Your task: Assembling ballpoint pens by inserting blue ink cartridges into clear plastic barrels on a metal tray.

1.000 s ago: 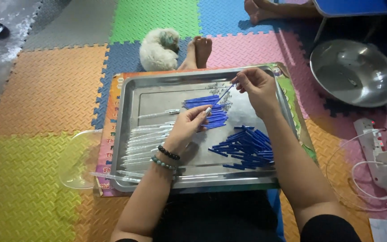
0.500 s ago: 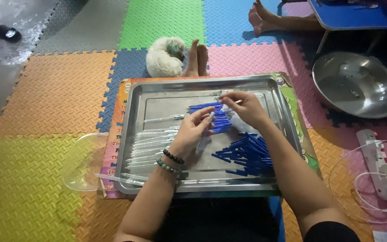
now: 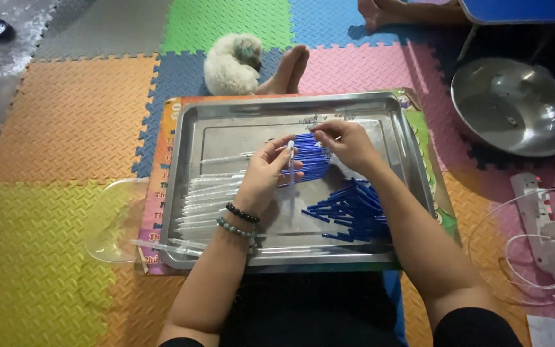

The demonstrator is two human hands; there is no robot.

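Over the steel tray (image 3: 412,154), I see my left hand (image 3: 266,172) pinching a clear tube (image 3: 291,168) upright while my right hand (image 3: 348,142) grips what looks like a thin refill at its tip. Blue parts (image 3: 353,211) lie heaped at right, clear tubes (image 3: 207,200) ranked at left, sorted within reach. A printed orange board (image 3: 155,186) underlies the tray.

Dim room, soft focus, tray (image 3: 226,128) glare
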